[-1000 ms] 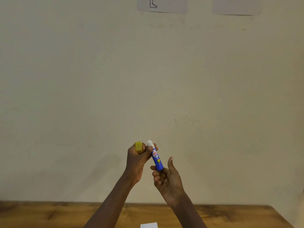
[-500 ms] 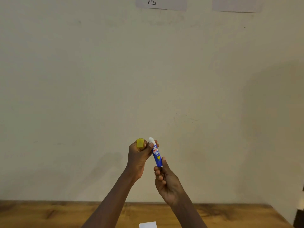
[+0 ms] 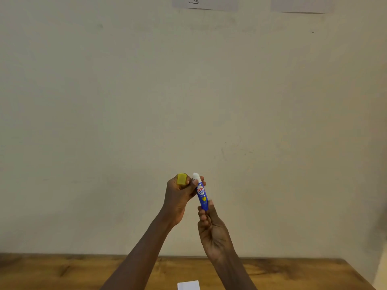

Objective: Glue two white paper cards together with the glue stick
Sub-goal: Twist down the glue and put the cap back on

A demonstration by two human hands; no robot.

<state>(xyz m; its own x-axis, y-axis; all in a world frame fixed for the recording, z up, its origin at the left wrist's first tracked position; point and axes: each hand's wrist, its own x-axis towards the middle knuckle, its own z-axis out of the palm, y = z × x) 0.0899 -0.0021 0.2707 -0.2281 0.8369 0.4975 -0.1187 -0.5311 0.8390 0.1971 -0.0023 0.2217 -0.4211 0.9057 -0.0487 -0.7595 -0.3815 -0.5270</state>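
I hold a blue glue stick upright in front of the wall, its white glue tip bare at the top. My right hand grips its bottom end. My left hand pinches its top near the tip with thumb and forefinger, and also holds the yellow cap against the palm. A white paper card lies on the wooden table at the bottom edge of the view, between my forearms; only its far part shows.
A plain beige wall fills most of the view, with two paper sheets pinned at the top. The table's right end is visible at the lower right.
My right hand has closed around the bottom of the glue stick, where its fingers were spread a second ago. Both hands and the stick sit slightly higher.
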